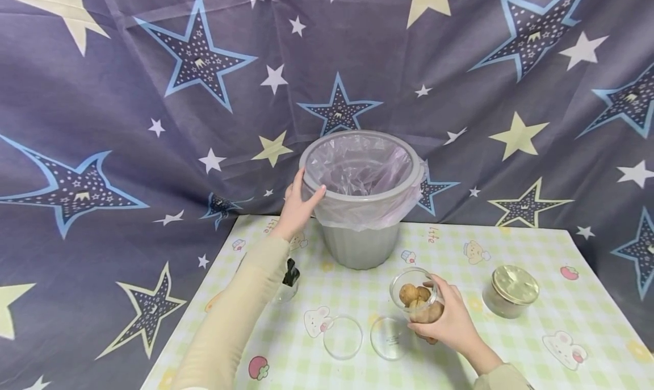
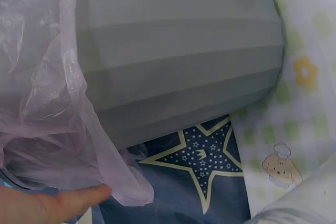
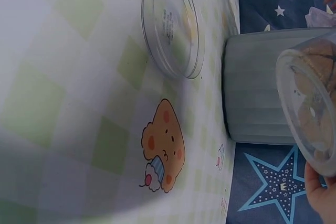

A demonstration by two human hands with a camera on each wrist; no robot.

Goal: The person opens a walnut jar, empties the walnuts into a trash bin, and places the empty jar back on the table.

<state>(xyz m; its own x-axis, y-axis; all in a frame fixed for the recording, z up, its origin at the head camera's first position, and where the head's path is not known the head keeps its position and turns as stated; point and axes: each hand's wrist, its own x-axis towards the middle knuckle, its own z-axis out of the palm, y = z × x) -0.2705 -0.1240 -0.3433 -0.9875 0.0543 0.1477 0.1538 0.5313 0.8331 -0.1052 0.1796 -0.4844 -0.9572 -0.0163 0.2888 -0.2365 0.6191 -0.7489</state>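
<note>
Bin (image 1: 360, 248): matt, ribbed plastic. Liner (image 1: 357, 215): thin, glossy, crinkled plastic film. Jar (image 3: 286, 90): clear, glossy plastic. Walnuts (image 1: 409, 294): rough-looking, matt. Round lid (image 1: 390, 339): clear, smooth plastic. Canister lid (image 1: 515, 284): shiny, metal-like. Tabletop (image 1: 449, 259): smooth, low sheen. Backdrop (image 1: 368, 49): matt, creased cloth.

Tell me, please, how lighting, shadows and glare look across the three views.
Head view: bright and fairly even, with reflections on the metallic lid; left wrist view: dimmer and greyer, with pale highlights on the plastic liner; right wrist view: also dim, with glints on the clear lid and a broad soft shadow across the lower tablecloth.
</note>
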